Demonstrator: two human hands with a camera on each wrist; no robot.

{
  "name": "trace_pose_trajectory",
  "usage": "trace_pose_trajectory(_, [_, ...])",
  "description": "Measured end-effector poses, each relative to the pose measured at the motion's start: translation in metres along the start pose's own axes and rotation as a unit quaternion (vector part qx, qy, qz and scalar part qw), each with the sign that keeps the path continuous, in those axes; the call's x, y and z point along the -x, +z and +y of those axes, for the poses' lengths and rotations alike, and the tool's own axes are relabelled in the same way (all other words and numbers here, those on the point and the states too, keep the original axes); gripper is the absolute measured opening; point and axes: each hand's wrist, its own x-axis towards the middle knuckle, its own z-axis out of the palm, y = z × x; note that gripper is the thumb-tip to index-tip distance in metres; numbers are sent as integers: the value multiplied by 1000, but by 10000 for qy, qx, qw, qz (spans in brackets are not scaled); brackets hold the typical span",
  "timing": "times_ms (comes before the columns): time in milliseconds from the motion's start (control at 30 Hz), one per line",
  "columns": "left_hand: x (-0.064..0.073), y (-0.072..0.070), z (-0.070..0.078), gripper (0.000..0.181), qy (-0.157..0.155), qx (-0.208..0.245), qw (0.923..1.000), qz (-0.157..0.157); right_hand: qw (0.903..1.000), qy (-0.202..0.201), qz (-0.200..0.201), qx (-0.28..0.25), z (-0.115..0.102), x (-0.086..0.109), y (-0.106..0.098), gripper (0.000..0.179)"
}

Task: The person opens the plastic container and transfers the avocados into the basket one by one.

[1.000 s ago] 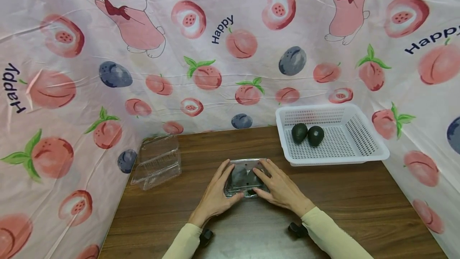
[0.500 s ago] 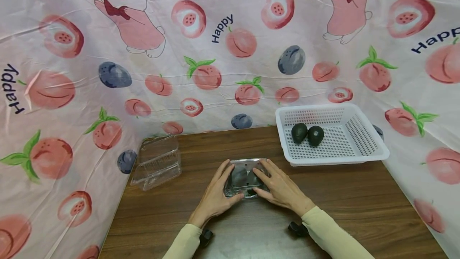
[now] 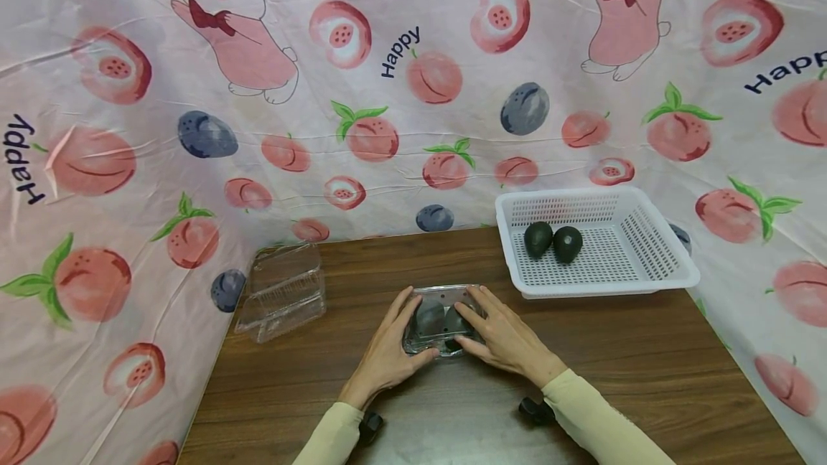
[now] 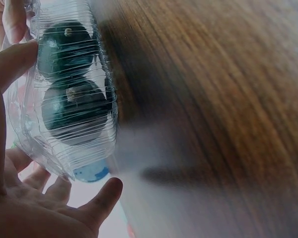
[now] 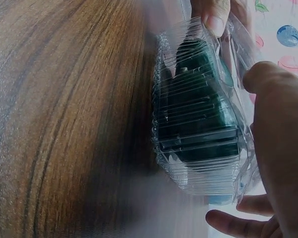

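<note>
A clear plastic clamshell box (image 3: 441, 341) sits on the table between both hands, its lid down over dark green avocados. Through the ribbed wall in the left wrist view, two avocados (image 4: 75, 110) show side by side. My left hand (image 3: 388, 351) grips the box's left end, thumb at the near rim and fingers round the side toward the back. From the right, my right hand (image 3: 512, 341) holds it too, thumb at the near rim and fingers spread over the lid and far corner. The right wrist view shows the avocados (image 5: 201, 109) through the box's ribbed side.
A white plastic basket (image 3: 588, 289) at the back right holds two avocados (image 3: 538, 240). At the back left stands another clear clamshell (image 3: 287, 300), with its lid up. A fruit-print curtain (image 3: 400, 185) borders the wooden table (image 3: 278, 407) at back and sides.
The right-hand curtain has shifted outward a little, to the right. Both hands, the box and the basket stay in place.
</note>
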Motion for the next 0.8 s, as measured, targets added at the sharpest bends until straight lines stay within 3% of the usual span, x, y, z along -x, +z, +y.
trace_pose_trajectory(233, [-1, -1, -2, 106, 180, -125, 9997, 115, 9985, 121, 169, -511, 2, -5, -9, 53])
trace_pose_trajectory(800, [-3, -3, -3, 108, 182, -48, 9998, 19, 9970, 338, -61, -689, 2, -1, -9, 60])
